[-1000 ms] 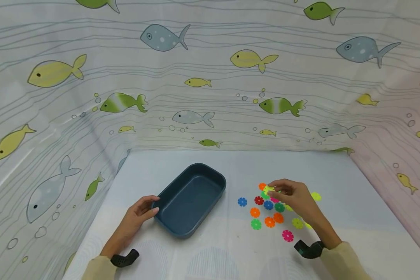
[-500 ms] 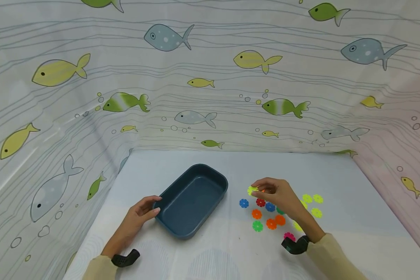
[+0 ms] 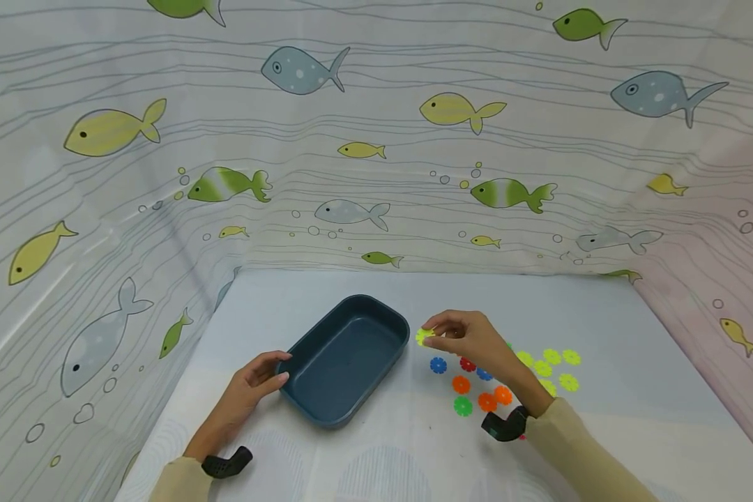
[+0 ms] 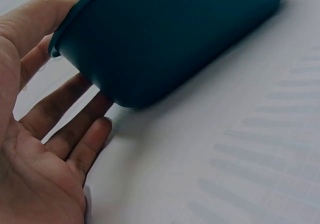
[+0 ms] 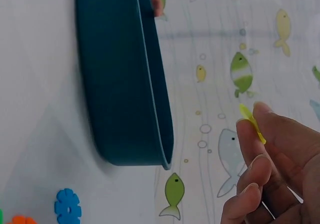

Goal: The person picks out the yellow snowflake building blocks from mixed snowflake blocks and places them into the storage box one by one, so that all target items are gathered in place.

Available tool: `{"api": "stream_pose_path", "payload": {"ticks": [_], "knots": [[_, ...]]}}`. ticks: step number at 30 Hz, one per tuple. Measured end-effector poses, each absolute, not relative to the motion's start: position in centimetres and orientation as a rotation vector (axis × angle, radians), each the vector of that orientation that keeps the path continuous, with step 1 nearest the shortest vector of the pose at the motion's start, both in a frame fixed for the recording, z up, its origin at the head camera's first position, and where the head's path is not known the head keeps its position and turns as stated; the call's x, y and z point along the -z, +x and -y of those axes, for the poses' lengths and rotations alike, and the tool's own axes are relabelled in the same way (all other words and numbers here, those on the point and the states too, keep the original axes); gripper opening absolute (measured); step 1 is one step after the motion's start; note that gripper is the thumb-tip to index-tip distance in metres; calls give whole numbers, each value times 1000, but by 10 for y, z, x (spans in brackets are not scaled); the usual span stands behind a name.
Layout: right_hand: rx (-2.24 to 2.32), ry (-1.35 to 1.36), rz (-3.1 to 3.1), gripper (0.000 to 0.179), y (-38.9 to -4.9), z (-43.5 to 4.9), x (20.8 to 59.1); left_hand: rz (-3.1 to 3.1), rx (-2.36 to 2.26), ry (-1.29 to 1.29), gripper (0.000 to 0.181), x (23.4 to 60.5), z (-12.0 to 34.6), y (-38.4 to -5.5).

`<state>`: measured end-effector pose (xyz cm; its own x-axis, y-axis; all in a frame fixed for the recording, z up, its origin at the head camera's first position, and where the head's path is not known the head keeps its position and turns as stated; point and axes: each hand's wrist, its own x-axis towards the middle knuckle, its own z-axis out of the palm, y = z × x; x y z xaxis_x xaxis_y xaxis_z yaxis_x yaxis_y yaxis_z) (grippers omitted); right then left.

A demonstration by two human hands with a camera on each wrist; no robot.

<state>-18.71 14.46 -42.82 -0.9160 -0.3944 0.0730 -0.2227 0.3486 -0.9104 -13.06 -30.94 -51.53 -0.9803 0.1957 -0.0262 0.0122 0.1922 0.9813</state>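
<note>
My right hand [image 3: 470,339] pinches a yellow notched plastic disc [image 3: 424,337] between thumb and fingertips. It is above the table, just right of the dark blue rectangular plastic bin [image 3: 341,362]. In the right wrist view the yellow disc [image 5: 252,123] is seen nearly edge-on. My left hand [image 3: 251,383] holds the bin's near left corner. The left wrist view shows the thumb at the rim and other fingers against the outer wall [image 4: 150,44]. Inside the bin no discs are visible.
Right of the bin lie several loose notched discs: blue [image 3: 438,365], orange [image 3: 461,384], green [image 3: 462,406], red [image 3: 467,364] and yellow [image 3: 568,382]. My right forearm hides some of them. Fish-print curtains [image 3: 351,174] stand around the table's back and sides.
My right hand has carried the yellow disc left from above the loose discs toward the bin, uncovering several yellow discs at right. My left hand stays at the bin's corner.
</note>
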Motion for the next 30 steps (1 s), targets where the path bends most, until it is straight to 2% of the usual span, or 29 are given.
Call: {"api": "stream_pose_path", "payload": {"ticks": [30], "knots": [[1483, -850, -2187, 21, -219, -65, 407, -2307, -1896, 168, 46, 513, 307, -129]]}}
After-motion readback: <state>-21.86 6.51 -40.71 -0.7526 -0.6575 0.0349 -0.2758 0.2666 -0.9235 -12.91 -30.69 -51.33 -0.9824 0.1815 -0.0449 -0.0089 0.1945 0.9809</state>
